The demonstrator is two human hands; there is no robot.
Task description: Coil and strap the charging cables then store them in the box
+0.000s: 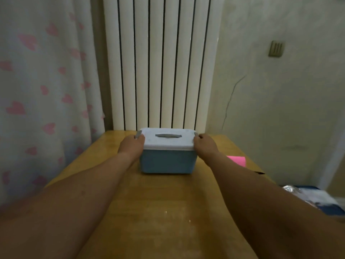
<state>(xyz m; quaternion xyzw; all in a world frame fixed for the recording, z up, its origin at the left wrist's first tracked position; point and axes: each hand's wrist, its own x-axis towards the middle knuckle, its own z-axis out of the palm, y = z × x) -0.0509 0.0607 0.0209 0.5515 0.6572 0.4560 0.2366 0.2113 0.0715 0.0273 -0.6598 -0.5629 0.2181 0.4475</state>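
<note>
A blue box (167,161) with a white lid (168,142) stands at the far end of the wooden table (158,212). The lid is down and has a grey handle on top. My left hand (132,143) grips the grey latch on the box's left side. On the right side, my right hand (205,144) grips the matching latch. Both arms reach straight forward over the table. No charging cable shows anywhere.
A pink pad (237,160) lies on the table right of the box, with a small dark object (259,172) near the right edge. A white radiator (160,62) stands behind the table, a curtain (43,90) hangs left. A blue and white bundle (313,199) sits lower right.
</note>
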